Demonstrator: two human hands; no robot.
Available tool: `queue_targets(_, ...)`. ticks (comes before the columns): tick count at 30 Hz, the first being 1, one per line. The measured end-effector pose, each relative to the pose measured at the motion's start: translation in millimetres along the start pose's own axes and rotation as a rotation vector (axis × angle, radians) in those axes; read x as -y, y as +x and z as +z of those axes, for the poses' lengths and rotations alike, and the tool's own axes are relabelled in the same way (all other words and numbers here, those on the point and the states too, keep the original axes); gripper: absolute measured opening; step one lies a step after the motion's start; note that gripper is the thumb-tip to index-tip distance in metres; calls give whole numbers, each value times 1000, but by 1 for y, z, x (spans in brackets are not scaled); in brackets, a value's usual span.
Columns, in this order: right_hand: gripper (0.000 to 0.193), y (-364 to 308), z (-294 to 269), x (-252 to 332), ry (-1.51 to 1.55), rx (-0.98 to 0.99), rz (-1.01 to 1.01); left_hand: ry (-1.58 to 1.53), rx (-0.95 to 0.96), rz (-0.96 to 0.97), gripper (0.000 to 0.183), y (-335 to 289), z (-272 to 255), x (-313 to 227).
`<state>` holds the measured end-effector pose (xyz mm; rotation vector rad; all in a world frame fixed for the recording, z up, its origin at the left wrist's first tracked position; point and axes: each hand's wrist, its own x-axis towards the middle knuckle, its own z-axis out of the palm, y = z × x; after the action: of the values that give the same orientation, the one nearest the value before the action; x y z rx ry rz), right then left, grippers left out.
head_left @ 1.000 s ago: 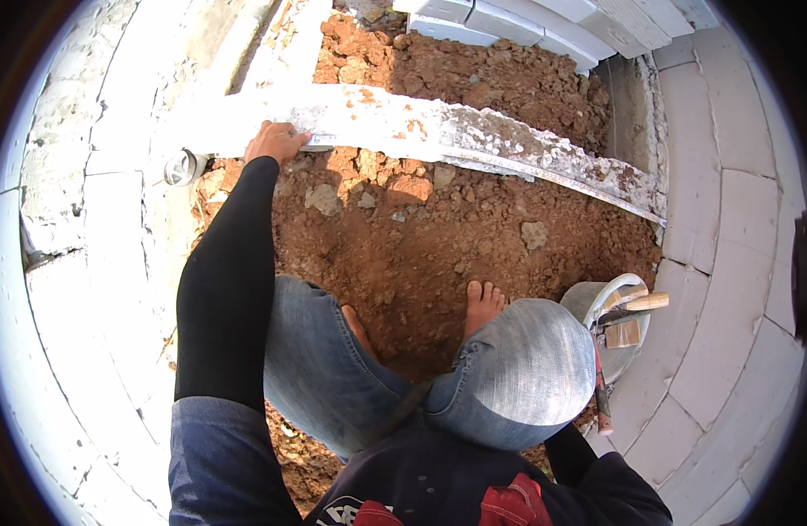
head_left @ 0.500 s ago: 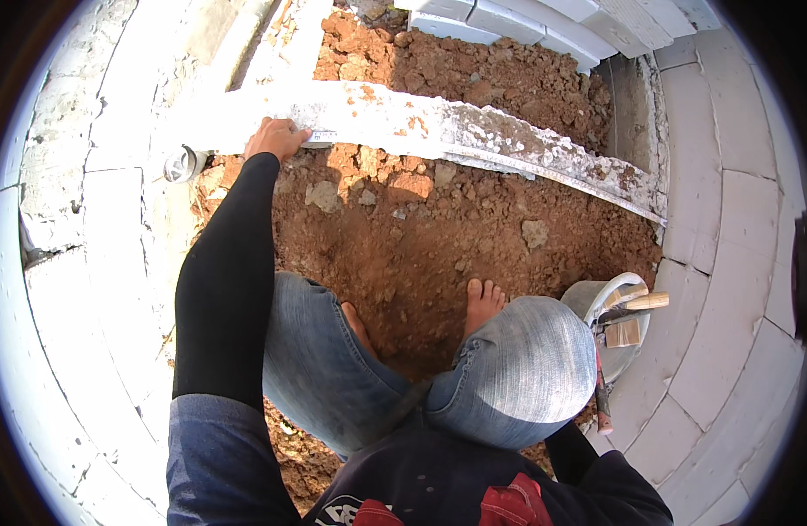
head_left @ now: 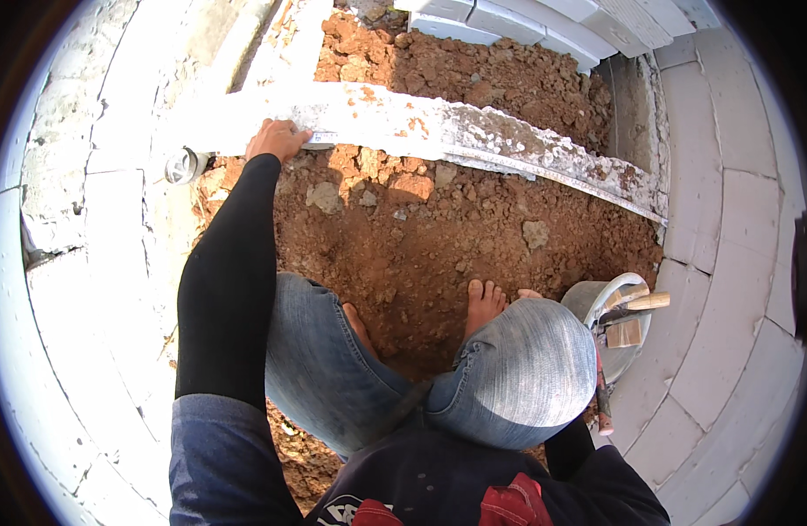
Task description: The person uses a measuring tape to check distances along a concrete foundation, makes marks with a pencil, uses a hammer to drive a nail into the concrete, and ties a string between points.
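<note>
"Where does the measuring tape (head_left: 587, 188) lie?"

"Along the near edge of the pale beam (head_left: 500, 131), its long axis running from the left hand (head_left: 278, 140) to just past three o'clock, where it reaches the block wall (head_left: 719, 202)."

"So the left is nearer?"

"Touching: fingers narrow on the tape's left end. Of the right hand, perhaps only fingertips (head_left: 528, 294) show past the right knee (head_left: 526, 368); I can't tell its state."

"Containers?"

"A grey bucket (head_left: 578, 301) at two o'clock from that knee, holding a wooden handle (head_left: 653, 301) and a wood block (head_left: 623, 333). At nine o'clock from the left hand sits a round, whitish thing (head_left: 184, 165); can or pipe, unclear."
</note>
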<state>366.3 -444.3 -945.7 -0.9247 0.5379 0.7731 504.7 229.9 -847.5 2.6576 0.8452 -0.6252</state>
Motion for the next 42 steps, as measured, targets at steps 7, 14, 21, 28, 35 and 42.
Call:
queue_targets(7, 48, 74, 192, 114, -121, -448, -221, 70, -4, -58, 53, -4, -6, 41)
queue_targets(14, 63, 116, 167, 148, -3, -565, -299, 66, -23, -78, 51, -8, -5, 34)
queue_targets(21, 44, 89, 202, 97, -217, -499, -211, 63, -50, -50, 50, -6, -4, 45)
queue_targets(28, 26, 46, 214, -19, -792, -326, -138, 49, -41, -33, 50, -5, -1, 41)
queue_targets(35, 20, 35, 231, -15, -1066, -279, -51, 59, -18, -64, 50, -11, -6, 40)
queue_targets(42, 19, 33, 237, -14, -928, -348, -28, 78, -6, -72, 53, -12, -8, 34)
